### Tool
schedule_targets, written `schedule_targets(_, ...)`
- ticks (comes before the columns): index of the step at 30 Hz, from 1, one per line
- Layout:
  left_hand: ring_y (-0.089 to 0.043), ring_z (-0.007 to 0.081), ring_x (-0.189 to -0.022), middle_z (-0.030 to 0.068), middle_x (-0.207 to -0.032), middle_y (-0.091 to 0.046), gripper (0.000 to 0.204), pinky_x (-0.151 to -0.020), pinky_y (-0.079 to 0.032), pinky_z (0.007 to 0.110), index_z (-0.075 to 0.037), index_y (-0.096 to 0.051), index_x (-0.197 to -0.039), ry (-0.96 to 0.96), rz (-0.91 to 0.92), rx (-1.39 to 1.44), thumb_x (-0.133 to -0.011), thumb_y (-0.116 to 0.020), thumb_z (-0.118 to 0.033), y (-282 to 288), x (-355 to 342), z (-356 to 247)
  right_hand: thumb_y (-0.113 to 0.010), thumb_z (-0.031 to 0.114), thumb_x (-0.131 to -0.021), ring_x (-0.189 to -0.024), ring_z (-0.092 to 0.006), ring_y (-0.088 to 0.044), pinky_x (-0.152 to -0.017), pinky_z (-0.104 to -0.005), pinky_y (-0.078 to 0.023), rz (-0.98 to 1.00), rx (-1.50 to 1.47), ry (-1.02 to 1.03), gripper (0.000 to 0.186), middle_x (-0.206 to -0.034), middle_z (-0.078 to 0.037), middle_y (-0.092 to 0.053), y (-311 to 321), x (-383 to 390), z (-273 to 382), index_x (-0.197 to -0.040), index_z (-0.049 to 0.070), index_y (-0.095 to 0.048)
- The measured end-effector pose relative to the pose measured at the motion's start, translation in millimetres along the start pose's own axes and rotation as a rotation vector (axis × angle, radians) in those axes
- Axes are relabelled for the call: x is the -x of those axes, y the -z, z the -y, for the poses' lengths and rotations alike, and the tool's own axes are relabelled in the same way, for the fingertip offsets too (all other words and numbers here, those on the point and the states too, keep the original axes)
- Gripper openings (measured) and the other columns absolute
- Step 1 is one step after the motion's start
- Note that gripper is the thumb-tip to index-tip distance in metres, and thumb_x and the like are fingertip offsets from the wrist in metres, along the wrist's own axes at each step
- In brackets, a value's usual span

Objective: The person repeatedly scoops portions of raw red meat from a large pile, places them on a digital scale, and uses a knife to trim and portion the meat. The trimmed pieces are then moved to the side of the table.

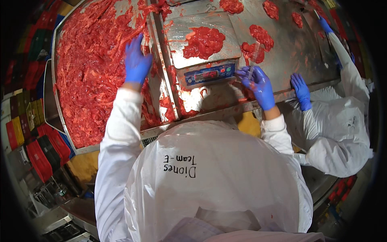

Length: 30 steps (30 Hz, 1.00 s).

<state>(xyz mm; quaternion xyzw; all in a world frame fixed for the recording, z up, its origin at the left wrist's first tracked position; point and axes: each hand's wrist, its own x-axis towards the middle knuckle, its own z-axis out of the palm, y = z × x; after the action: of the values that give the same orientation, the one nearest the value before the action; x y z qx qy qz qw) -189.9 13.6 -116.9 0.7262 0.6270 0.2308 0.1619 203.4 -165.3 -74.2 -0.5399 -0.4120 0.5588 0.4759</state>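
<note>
My left hand (pixel 138 60), in a blue glove, reaches over the right side of a large heap of raw red meat (pixel 88 72). Its fingers are stretched out and touch the meat near the metal divider. In my right hand (pixel 260 86), also blue-gloved, is a thin, clear, strip-like tool (pixel 254 60) that points away from me. The hand is just right of a weighing scale (pixel 209 74) with a lit red display. A pile of meat pieces (pixel 204 42) lies on the scale's steel plate (pixel 175 58). The tool's tip overlaps a smaller meat portion (pixel 262 36).
Several meat portions (pixel 271 10) lie across the steel table (pixel 282 52). Scissors (pixel 210 7) rest behind the scale. At right, a co-worker in white (pixel 338 133) has one gloved hand (pixel 300 90) at the table edge. Red and black crates (pixel 40 157) stand at left.
</note>
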Motion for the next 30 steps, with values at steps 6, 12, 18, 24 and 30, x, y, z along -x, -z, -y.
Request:
schedule_targets(6, -0.048, 0.0412, -0.143, 0.0252, -0.152, -0.051, 0.077, -0.118, -0.04, 0.044, -0.01, -0.041, -0.158, -0.473, 0.348, 0.273, -0.085, -0.065, -0.006, -50.1, -32.7, -113.1, -0.071, 0.007, -0.096, -0.116, -0.0225, -0.069, -0.099, -0.0387, -0.058, 0.241, 0.014, 0.063, 0.036, -0.121, -0.013, -0.069, -68.5, -80.1, 15.8, -0.128, -0.002, -0.057)
schedule_targets(12, -0.038, 0.0368, -0.152, 0.0192, -0.163, -0.04, 0.083, -0.123, -0.032, 0.049, -0.005, -0.038, -0.16, -0.281, 0.316, 0.475, -0.089, -0.076, -0.025, 18.4, 4.0, -93.0, -0.078, 0.012, -0.093, -0.093, -0.0163, -0.068, -0.079, -0.032, -0.057, -0.174, -0.217, 0.086, 0.041, -0.112, -0.011, -0.069, -35.9, -79.8, 25.4, -0.127, 0.001, -0.058)
schedule_targets(18, -0.017, 0.0463, -0.157, 0.0227, -0.169, -0.023, 0.128, -0.124, -0.012, 0.066, -0.004, -0.033, -0.161, -0.384, 0.21, -0.366, -0.068, -0.073, -0.083, -14.8, 16.6, -99.0, -0.084, 0.022, -0.088, -0.12, -0.0246, -0.064, -0.1, -0.0377, -0.055, -0.174, 0.25, 0.392, 0.059, -0.13, -0.016, -0.063, -75.6, -135.8, 6.0, -0.135, 0.001, -0.056)
schedule_targets(24, -0.009, 0.0444, -0.159, 0.0234, -0.171, -0.019, 0.081, -0.126, 0.0, 0.062, -0.02, -0.037, -0.161, -0.478, 0.2, -0.27, -0.093, -0.059, -0.059, -83.0, 20.6, -136.0, -0.084, 0.01, -0.08, -0.127, -0.0253, -0.059, -0.11, -0.0368, -0.047, -0.038, 0.403, 0.41, 0.068, -0.135, -0.014, -0.06, -99.5, -81.1, 12.3, -0.14, 0.002, -0.055)
schedule_targets(30, -0.033, 0.0426, -0.152, 0.0258, -0.164, -0.033, 0.07, -0.124, -0.031, 0.047, -0.014, -0.046, -0.154, -0.826, 0.701, 0.444, -0.092, -0.068, -0.037, -53.3, 50.8, -226.3, -0.07, 0.039, -0.096, -0.126, -0.0314, -0.06, -0.108, -0.0445, -0.051, -0.379, -0.681, 0.044, 0.061, -0.138, -0.016, -0.06, -4.9, -4.9, -43.5, -0.141, 0.003, -0.052)
